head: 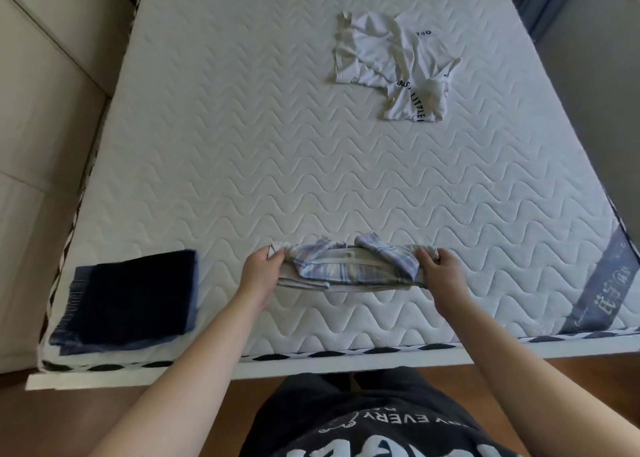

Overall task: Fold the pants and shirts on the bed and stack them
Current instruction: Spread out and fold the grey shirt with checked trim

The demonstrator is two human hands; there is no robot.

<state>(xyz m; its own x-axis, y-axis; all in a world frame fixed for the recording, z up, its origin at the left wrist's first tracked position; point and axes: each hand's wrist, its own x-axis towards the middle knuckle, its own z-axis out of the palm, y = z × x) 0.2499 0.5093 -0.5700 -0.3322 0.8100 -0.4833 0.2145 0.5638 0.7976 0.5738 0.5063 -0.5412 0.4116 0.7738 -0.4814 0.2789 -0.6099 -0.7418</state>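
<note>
A: What lay at the bed's (311, 165) near-left corner?

B: A folded dark stack (135, 297), flat and square-edged, likely parked clear of the working area.

A: And the hands?

B: The left hand (261, 269) and right hand (441, 266) each gripped one end of the plaid shirt (346, 269), fingers curled round soft, bunched cloth, apparently to keep the fold aligned.

A: Remaining?

B: A crumpled white T-shirt (391, 65), far right.
</note>
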